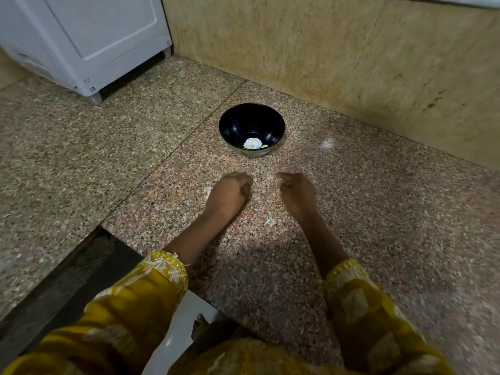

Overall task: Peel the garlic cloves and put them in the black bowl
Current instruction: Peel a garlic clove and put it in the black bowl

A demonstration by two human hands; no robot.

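Observation:
The black bowl (pixel 252 125) stands on the speckled granite counter (pixel 378 212), close to the back wall. A few pale peeled garlic cloves (pixel 253 144) lie at its bottom. Both my hands hover just in front of the bowl, knuckles up. My left hand (pixel 230 191) is curled into a fist, and whatever is inside it is hidden. My right hand (pixel 297 191) has loosely curled fingers pointing down, with nothing visible in them. A scrap of garlic skin (pixel 207 191) lies by my left hand, and another piece of skin (pixel 270 221) lies between my forearms.
A white appliance (pixel 89 41) on short feet stands at the back left. A beige stone wall (pixel 351 50) runs behind the bowl. The counter's front edge drops off at the lower left (pixel 89 239), with floor below. My yellow sleeves fill the bottom.

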